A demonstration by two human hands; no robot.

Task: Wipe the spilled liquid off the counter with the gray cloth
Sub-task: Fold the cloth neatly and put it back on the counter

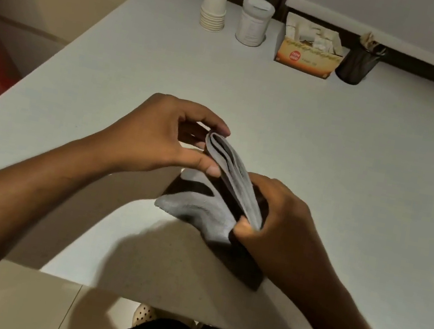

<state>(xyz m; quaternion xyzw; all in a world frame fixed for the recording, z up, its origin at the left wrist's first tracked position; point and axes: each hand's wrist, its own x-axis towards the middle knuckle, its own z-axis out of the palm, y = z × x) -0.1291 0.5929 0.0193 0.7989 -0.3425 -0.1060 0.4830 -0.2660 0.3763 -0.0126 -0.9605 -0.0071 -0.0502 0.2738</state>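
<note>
You are pinching the gray cloth (pixel 231 184) in both grips above the near desk (pixel 327 155): left hand (pixel 154 136) taking its far end, right hand (pixel 278 221) clenching its near end.

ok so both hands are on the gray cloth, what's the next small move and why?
Probably press the folded gray terry cloth flat onto the pale speckled counter. The left hand pinches its far end, the right hand grips its near end, and most of the cloth is raised. No spill is visible to aim at.
</note>
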